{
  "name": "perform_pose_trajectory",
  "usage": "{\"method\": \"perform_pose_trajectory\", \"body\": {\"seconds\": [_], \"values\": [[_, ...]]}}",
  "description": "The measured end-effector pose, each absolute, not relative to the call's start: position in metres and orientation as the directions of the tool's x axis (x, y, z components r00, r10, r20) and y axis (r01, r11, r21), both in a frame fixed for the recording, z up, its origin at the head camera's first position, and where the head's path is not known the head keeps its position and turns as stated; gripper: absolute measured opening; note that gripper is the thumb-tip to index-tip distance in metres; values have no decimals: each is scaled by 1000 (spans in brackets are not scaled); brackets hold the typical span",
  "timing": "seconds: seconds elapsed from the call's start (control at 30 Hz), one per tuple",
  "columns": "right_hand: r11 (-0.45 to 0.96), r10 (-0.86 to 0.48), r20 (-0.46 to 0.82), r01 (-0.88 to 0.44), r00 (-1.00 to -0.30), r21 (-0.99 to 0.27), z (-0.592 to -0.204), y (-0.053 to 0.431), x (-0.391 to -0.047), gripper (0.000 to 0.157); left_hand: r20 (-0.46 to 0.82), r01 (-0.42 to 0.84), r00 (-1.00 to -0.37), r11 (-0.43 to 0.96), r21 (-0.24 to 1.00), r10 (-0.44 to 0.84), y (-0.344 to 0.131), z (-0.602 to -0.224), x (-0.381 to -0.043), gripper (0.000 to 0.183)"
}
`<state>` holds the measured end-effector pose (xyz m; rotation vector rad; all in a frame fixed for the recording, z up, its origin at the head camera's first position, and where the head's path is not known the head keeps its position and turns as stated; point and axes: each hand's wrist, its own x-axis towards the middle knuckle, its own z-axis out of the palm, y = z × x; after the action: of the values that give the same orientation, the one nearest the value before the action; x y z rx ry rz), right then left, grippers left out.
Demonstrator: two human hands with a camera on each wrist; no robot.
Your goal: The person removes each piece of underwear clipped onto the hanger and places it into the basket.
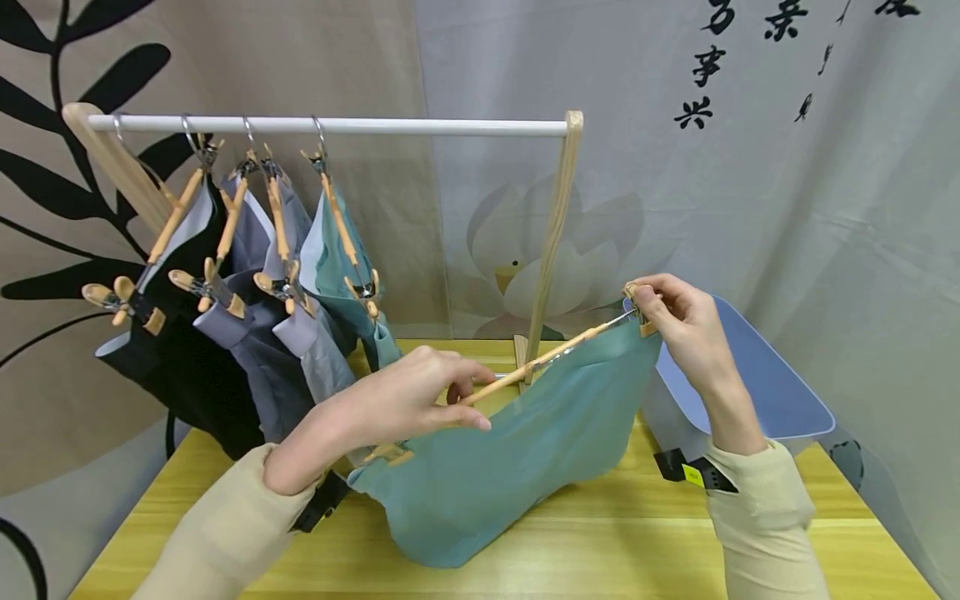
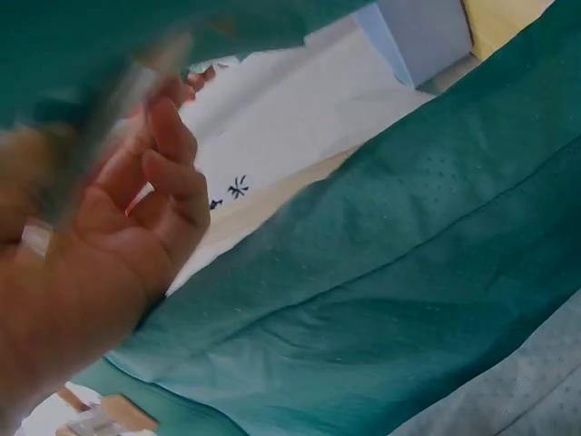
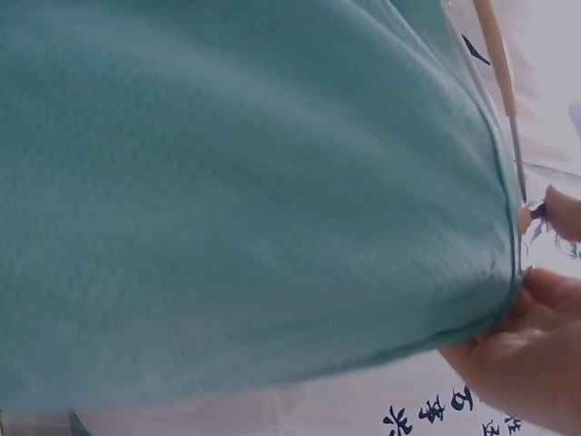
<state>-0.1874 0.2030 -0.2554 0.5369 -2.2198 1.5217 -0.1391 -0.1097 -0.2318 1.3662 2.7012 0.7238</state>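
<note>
A teal garment (image 1: 510,475) hangs tilted from a wooden clip hanger (image 1: 551,357) above the table, its right end higher. My left hand (image 1: 405,396) holds the hanger's bar left of its middle, fingers curled at it. At the upper right corner, my right hand (image 1: 690,337) pinches the hanger's end clip (image 1: 647,322), which sits on the garment's edge. Another clip (image 1: 392,452) shows at the lower left corner, below my left wrist. In the right wrist view the cloth (image 3: 254,209) fills most of the picture, with my thumb and fingers (image 3: 536,341) at its edge.
A rack with a white rail (image 1: 450,127) stands at the back left. Several garments, black (image 1: 202,358), grey-blue (image 1: 258,350) and teal (image 1: 341,250), hang on clip hangers there. Behind my right hand is a blue-grey bin (image 1: 757,383) on the yellow wooden table (image 1: 600,542).
</note>
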Motion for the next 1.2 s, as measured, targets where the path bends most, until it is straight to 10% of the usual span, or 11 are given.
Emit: {"method": "perform_pose_trajectory", "body": {"seconds": [0.23,1.2], "values": [[345,-56,521,-506,-852,-791,-257,206,-181,11,278,684,-728,696,219,627,-104,-238,-128,12],[-203,26,592,-584,-805,-786,-278,202,-164,16,451,685,-679,722,102,580,-99,-249,-123,14]]}}
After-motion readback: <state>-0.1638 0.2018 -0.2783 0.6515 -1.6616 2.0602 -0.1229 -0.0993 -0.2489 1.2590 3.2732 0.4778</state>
